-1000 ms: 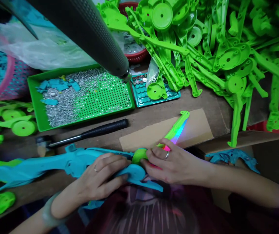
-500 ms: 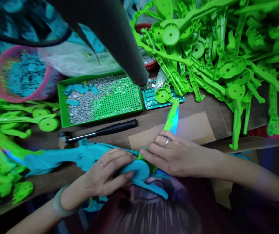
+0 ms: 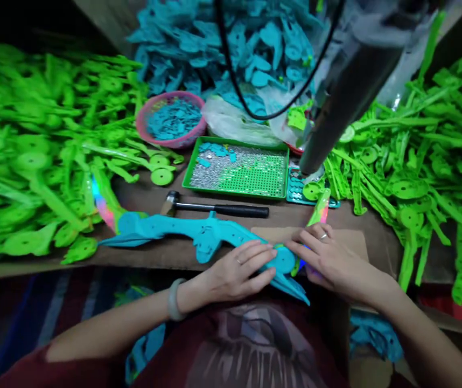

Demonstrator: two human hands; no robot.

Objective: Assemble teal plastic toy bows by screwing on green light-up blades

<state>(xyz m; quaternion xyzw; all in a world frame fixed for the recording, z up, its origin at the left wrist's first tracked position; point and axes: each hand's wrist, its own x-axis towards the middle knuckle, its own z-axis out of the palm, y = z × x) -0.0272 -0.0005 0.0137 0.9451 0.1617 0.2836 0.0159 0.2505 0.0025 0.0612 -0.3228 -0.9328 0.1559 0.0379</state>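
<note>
A long blue plastic bow-shaped toy body (image 3: 178, 226) lies across the front of the bench, with a round disc (image 3: 284, 260) near its right end. My left hand (image 3: 241, 272) is closed over the body just left of that disc, thumb below and fingers on top. My right hand (image 3: 326, 256) grips a green plastic limb (image 3: 319, 207) at the disc's right side; the limb sticks up past my fingers and glows pink and blue along its edge. Another green limb (image 3: 105, 202), also lit, extends from the body's left end. My right fingers hide the joint.
Behind the toy lies a hammer (image 3: 223, 209). Beyond it stand a green tray (image 3: 235, 192) of small metal pieces, a teal tray (image 3: 295, 196) and a pink basket (image 3: 170, 141) of blue parts. Green parts (image 3: 33, 178) heap both sides. A dark pole (image 3: 348, 91) slants over the bench.
The view has swung left and widened, showing the whole toy. Both hands stay at its right end, closed on the same parts. The right limb's glow has turned from blue to partly pink.
</note>
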